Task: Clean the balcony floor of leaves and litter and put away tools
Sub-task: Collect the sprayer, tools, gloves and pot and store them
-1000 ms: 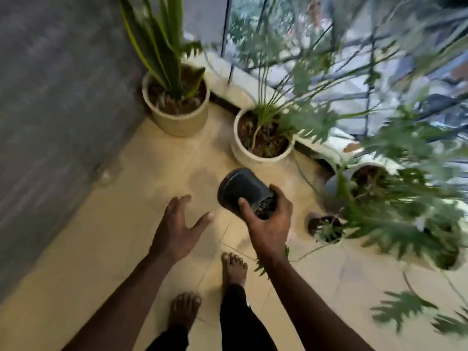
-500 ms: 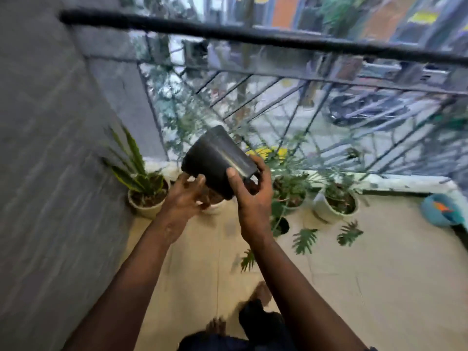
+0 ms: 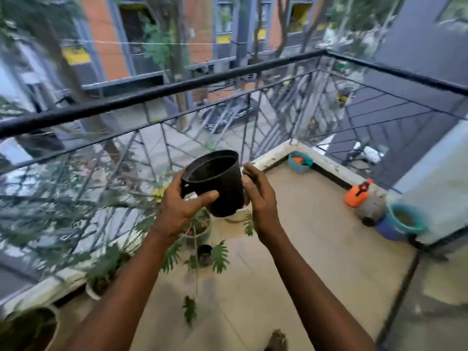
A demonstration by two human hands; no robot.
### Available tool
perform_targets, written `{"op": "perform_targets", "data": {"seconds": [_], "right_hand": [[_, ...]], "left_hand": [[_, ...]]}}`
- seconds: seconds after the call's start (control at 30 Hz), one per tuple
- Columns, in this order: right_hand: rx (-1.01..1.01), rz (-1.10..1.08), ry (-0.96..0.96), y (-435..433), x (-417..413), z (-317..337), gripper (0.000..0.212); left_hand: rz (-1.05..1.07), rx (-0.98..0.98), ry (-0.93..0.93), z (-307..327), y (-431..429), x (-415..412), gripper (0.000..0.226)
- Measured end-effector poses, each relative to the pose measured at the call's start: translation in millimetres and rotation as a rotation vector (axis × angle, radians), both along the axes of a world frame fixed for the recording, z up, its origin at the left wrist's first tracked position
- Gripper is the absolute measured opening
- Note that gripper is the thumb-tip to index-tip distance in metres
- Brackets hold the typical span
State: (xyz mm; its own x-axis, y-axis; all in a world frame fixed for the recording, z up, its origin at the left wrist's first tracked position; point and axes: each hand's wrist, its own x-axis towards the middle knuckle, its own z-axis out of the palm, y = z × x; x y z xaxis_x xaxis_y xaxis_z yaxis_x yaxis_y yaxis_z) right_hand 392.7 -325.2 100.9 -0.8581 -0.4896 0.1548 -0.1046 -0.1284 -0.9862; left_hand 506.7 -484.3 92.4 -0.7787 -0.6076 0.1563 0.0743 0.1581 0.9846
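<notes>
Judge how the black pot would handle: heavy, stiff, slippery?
Probably light: the black pot looks empty and thin-walled, and the left hand alone seems to carry it. Likely slightly flexible plastic, not fragile. Its tapered sides could slip in a loose hold; the right hand sits beside it, contact unclear.
</notes>
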Motion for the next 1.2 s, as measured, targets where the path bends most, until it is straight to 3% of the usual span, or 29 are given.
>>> {"op": "perform_targets", "data": {"seconds": [0.2, 0.33, 0.63, 1.07, 1.2], "right_hand": [[-0.018, -0.137, -0.031, 64.5, -98.4, -1.8, 0.058], [0.011, -0.185, -0.034, 105.0, -157.5, -10.7, 0.040], [0.127, -0.124, -0.084, 193.8, -264.1, -37.7, 0.045], [0.251, -0.162, -0.223, 216.1, -419.0, -85.2, 0.053], [0.279, -0.200, -0.253, 203.2, -480.9, -87.6, 0.045]], "left_hand": [[-0.214, -0.179, -0.056, -5.7, 50.4, -120.9, 0.099], [-0.308, -0.231, -0.064, -7.9, 88.1, -186.9, 0.096], [-0.577, -0.065, -0.143, -25.2, 167.5, -302.0, 0.090], [-0.642, 0.094, -0.241, -74.2, 177.0, -473.3, 0.086], [-0.658, 0.102, -0.283, -84.8, 162.0, -544.2, 0.095]]}}
